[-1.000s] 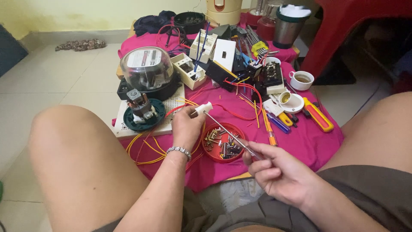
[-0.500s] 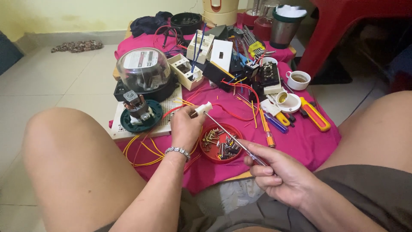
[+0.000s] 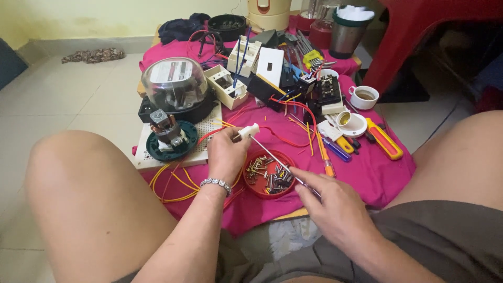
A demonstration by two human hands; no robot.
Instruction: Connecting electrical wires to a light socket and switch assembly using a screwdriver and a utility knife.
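While the left hand (image 3: 226,154) pinches a small white part (image 3: 248,130), the right hand (image 3: 330,202) grips a thin screwdriver (image 3: 277,161) whose tip meets the part, over the red dish of screws (image 3: 270,173) at 6 o'clock on the pink cloth (image 3: 367,173).

Small white plastic part (image 3: 248,130) on slanted screwdriver (image 3: 277,163) tip

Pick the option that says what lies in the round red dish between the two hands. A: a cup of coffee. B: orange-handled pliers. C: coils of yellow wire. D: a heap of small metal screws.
D: the red dish on the pink cloth holds a heap of small metal screws, just below the thin screwdriver shaft that runs between the left hand and right hand.
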